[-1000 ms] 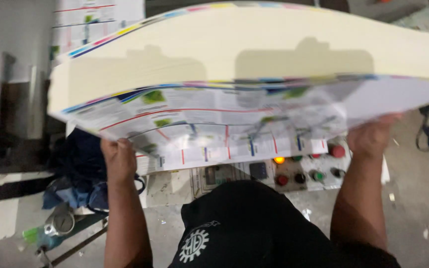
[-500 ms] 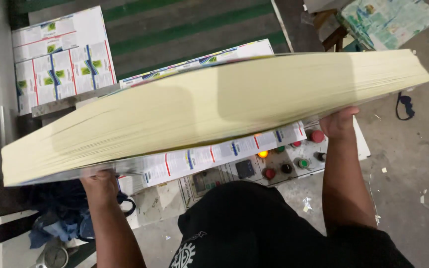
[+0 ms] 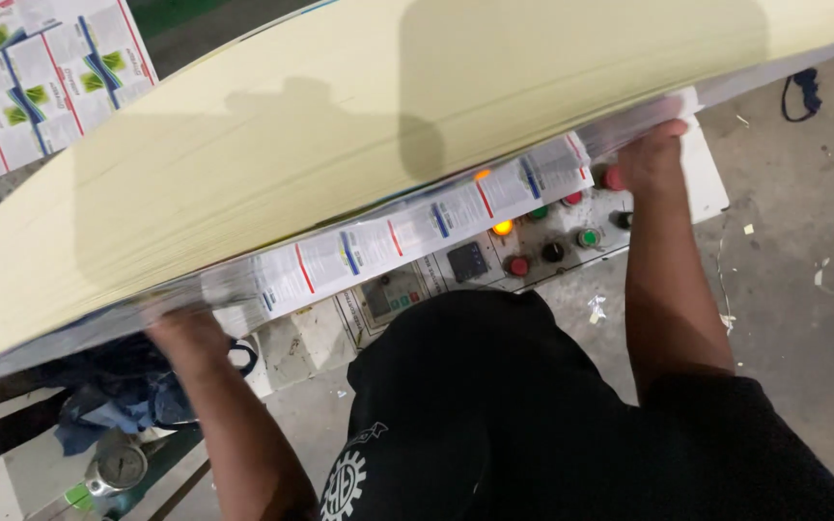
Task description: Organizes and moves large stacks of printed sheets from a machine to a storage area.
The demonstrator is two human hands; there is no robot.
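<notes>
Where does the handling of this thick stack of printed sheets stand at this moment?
Done: the stack of sheets is lifted clear of any surface. In hand: left hand and right hand support it from beneath, above the control panel. Left: it is not yet set down.

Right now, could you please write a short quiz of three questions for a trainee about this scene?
1. True or false: both hands carry the paper stack.
2. Which hand is beside the control panel? A) left hand B) right hand
3. What colour is the lit lamp on the panel?

Key: 1 true; 2 B; 3 orange-yellow.
</notes>
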